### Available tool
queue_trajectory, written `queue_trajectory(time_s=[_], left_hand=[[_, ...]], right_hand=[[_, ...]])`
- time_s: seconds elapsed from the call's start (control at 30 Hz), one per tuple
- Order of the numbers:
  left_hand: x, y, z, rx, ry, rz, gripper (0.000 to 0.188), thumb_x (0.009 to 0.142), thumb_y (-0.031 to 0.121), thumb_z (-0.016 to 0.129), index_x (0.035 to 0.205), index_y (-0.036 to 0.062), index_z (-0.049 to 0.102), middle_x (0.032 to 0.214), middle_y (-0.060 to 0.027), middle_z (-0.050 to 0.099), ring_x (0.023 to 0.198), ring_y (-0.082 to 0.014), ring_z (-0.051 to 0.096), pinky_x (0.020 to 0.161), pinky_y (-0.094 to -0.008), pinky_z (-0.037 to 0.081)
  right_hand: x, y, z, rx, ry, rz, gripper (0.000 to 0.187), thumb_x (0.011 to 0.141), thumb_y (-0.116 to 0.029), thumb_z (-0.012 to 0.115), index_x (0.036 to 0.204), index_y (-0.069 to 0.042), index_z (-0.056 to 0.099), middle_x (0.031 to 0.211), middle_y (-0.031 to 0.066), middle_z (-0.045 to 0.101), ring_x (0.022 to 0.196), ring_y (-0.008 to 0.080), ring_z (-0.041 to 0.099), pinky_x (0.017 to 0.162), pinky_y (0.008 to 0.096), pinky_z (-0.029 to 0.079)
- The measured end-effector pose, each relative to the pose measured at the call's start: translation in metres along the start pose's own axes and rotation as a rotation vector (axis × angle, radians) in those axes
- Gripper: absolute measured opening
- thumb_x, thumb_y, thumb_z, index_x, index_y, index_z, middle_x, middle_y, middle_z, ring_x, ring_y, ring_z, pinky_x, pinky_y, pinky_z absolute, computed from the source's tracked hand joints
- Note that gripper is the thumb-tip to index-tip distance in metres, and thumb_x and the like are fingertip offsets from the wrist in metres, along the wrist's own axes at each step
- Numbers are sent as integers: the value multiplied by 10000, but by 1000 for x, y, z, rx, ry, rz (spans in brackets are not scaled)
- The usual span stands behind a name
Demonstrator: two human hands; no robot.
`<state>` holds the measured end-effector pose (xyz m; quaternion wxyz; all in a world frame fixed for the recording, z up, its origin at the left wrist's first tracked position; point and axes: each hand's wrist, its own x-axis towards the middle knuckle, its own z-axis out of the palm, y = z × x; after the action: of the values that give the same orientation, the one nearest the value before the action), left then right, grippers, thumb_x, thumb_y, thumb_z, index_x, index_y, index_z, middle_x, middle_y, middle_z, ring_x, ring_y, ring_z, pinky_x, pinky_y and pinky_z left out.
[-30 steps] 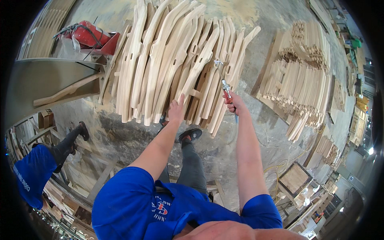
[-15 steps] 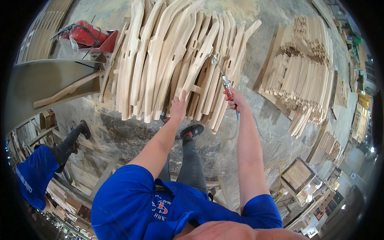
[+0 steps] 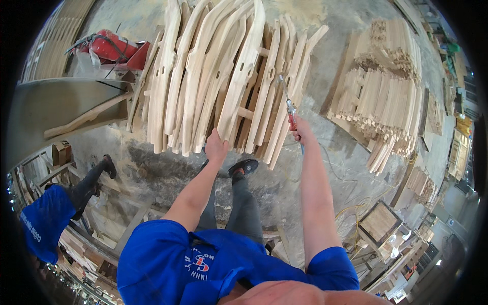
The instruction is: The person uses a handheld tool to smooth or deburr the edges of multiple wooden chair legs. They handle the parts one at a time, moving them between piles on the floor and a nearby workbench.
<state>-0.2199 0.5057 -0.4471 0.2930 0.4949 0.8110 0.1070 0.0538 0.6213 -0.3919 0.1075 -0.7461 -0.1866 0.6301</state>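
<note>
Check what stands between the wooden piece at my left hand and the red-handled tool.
Nothing visible separates your left hand from the piece: it grips the near end. Between the piece and the tool in your right hand, other slats lie in view; whether they rise high enough to block is unclear.

The right grip (image 3: 302, 131) hides part of the tool's red handle (image 3: 292, 122); several curved wooden pieces (image 3: 203, 56) run past the top edge. The left trouser leg (image 3: 207, 214) vanishes behind the left forearm (image 3: 197, 185). A co-worker (image 3: 48, 218) is partly lost in the dark rim; clutter (image 3: 406, 277) at lower right is too small to tell.
</note>
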Motion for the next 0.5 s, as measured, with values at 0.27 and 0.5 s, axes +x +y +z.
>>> queue_trajectory(time_s=[0.27,0.5], left_hand=[[42,-22,-3,111,73,105,520,730,113,564,1209,46,373,1025,-157,524,971,-315,505,738,-433,459],[50,-40,-12,178,-103,-77,611,772,146,530,1320,68,273,1168,-195,452,1063,-365,442,829,-481,425]], right_hand=[[-7,-7,14,-173,12,-12,392,899,-458,398,824,-91,515,627,41,497,380,71,342,329,225,253],[-12,-28,31,-83,77,-12,389,901,-462,395,848,-96,514,594,23,468,370,64,332,317,214,247]])
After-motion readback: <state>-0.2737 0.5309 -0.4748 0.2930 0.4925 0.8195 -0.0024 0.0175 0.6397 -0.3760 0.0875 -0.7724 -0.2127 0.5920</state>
